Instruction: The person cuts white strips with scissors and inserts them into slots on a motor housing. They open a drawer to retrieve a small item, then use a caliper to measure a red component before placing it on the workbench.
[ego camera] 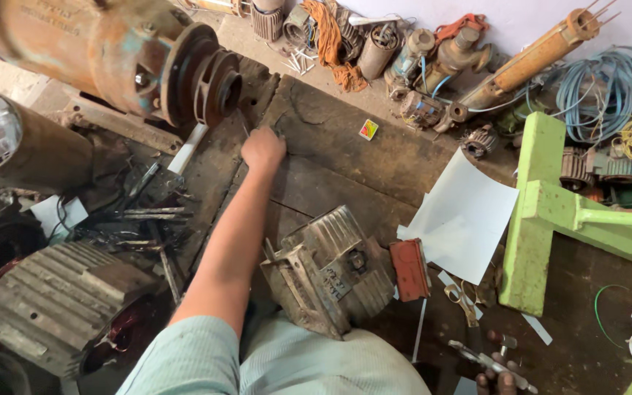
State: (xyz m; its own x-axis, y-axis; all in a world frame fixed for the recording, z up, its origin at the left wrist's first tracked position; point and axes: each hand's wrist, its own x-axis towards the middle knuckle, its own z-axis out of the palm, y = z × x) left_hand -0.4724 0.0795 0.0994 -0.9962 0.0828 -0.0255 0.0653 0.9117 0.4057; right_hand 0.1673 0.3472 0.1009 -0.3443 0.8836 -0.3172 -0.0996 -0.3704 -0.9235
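At centre frame, low, the grey ribbed cast-metal motor housing [328, 272] rests on the dark wooden bench [345, 139]; it looks heavy, rigid and greasy, best gripped by its end flanges. The left hand [262, 149] reaches upward, closed, its contents unclear; the right hand [497, 380], lower right, is mostly hidden.

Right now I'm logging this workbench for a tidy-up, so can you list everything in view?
Finned motor housing: one, grey, centre front.
Large rusty motor: one, orange-brown, top left.
Finned stator: one, grey, bottom left.
White paper sheet: one, right of centre.
Red cover: one, beside the housing.
Green stand: one, right.
Small box: one, yellow and red, on the wooden bench.
Blue wire coil: one, top right.
Metal rods: several, dark, left.
Left hand: fist on the bench.
Right hand: bottom edge, touching a metal tool.
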